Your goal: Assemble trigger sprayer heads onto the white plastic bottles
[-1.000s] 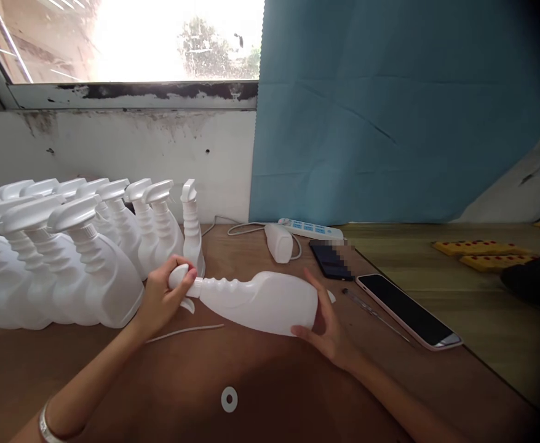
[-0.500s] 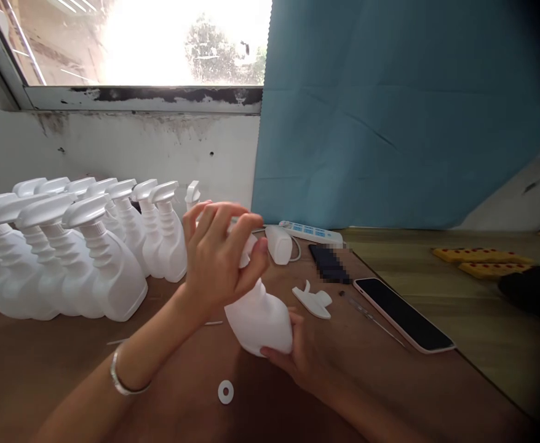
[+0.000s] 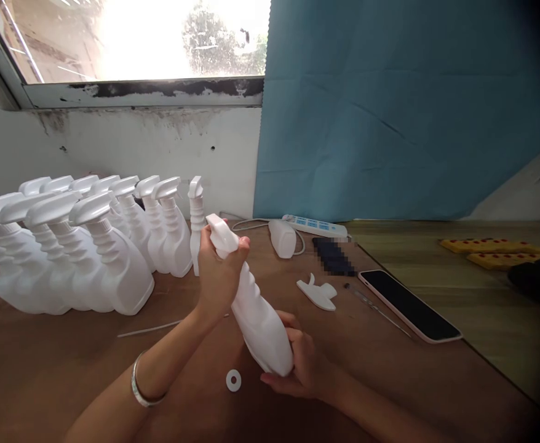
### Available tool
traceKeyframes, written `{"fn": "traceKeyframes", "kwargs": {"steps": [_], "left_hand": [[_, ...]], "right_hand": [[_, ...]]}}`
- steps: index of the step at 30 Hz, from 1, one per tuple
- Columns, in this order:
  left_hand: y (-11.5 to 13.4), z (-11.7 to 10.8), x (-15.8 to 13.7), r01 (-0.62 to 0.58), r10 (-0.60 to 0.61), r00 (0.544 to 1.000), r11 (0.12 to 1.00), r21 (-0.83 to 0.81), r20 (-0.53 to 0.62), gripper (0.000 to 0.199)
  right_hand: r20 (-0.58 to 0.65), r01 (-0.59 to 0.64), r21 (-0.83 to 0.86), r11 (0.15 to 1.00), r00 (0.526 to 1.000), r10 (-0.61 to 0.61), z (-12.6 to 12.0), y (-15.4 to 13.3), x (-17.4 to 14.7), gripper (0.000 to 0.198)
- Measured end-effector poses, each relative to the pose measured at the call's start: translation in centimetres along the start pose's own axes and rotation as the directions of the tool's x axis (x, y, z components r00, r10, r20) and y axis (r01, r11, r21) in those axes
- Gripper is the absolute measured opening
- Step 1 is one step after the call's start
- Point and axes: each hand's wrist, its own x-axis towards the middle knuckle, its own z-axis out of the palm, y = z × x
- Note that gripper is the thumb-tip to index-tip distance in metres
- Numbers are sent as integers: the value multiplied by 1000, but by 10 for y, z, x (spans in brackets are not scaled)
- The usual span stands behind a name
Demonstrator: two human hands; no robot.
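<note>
A white spray bottle (image 3: 261,323) is held tilted over the table, its trigger head up and to the left. My left hand (image 3: 220,271) is closed around the trigger head and neck, with part of the head showing above the fingers. Around the bottle's base wraps my right hand (image 3: 300,357), thumb below and fingers on the far side. A white ring washer (image 3: 234,380) lies on the table below the bottle. Behind my left wrist is a thin white tube (image 3: 147,329). Right of the bottle lies a loose white trigger-head piece (image 3: 317,292).
Several white spray bottles (image 3: 122,271) stand in rows at the left. Farther right on the brown table (image 3: 196,406) are a white bottle-like object (image 3: 282,239), a power strip (image 3: 315,226), a thin screwdriver-like tool (image 3: 378,309) and a phone (image 3: 411,306). A blue curtain (image 3: 366,117) hangs behind.
My left hand has turned and now wraps the trigger head. The bottle has swung so that its body and neck show more fully. The view has shifted slightly.
</note>
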Motion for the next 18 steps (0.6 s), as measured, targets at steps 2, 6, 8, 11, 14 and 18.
{"fn": "traceKeyframes", "kwargs": {"steps": [2,6,8,11,14,18], "left_hand": [[4,-1,-8,-21,21,999,1000,4,49,30],[9,1,-25,-34,35,981,999,-9,193,30],[9,0,-31,-129,124,971,992,11,205,28],[9,-4,-37,-248,237,960,967,61,147,30],[7,-7,-39,-218,210,974,972,86,88,46],[8,-7,-41,-103,93,990,989,102,103,49]], "right_hand": [[32,-49,-30,998,998,50,4,0,-1,60],[9,-57,-108,992,998,58,10,0,-3,64],[-3,-30,-120,992,1000,29,12,-1,-2,62],[17,-14,-110,994,1000,16,16,-2,0,60],[2,-20,-101,995,1000,21,22,-2,1,64],[-10,35,-54,998,999,-35,23,2,2,69]]}}
